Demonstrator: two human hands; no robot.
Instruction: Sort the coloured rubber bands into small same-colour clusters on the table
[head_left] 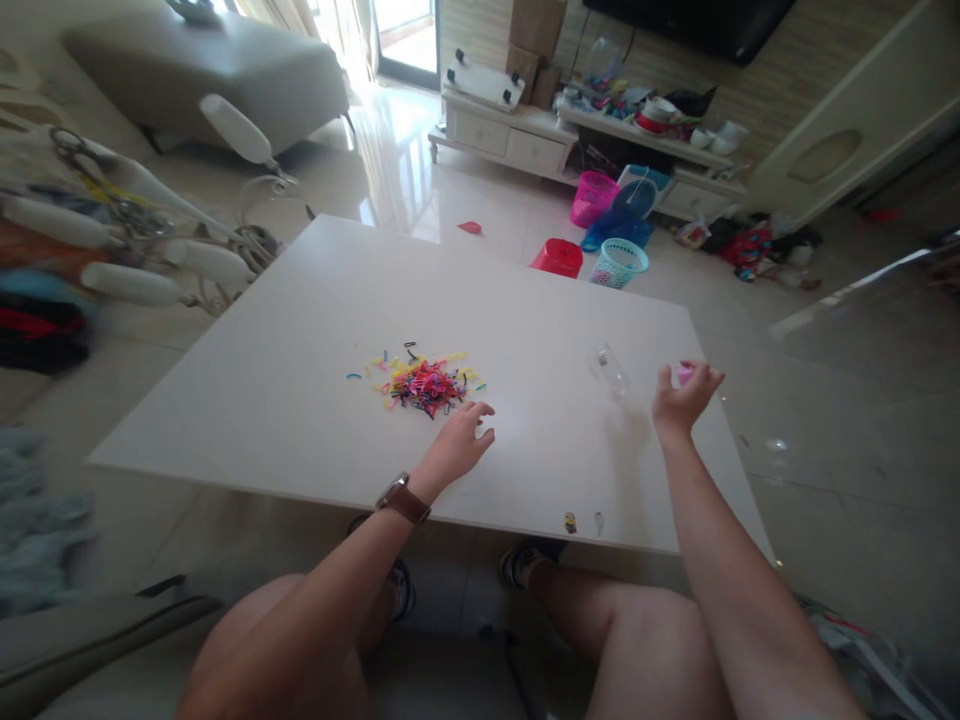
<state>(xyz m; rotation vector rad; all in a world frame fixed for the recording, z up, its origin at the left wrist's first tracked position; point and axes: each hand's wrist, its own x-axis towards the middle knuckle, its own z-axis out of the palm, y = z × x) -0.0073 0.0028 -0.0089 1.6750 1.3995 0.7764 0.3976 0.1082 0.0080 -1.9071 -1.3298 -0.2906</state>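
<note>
A loose pile of small colourful clip-like pieces (pixel 426 384) in pink, red, yellow and black lies on the white table (pixel 525 330). Just right of the pile's near edge is my left hand (pixel 459 440), fingers bent and apart, with nothing visible between them. Over the table's right side, my right hand (pixel 681 398) is closed around a small pink object (pixel 685 374), perhaps a cap; the fingers partly cover it. Between the hands, a clear plastic bottle (pixel 612 370) lies on its side.
Two small stickers or charms, one a yellow figure (pixel 571 522), lie by the near edge. Beyond the far edge stand a red stool or tub (pixel 559 257), a light-blue basket (pixel 619 262) and a pink basket (pixel 594 198). A white lamp (pixel 236 128) is at left.
</note>
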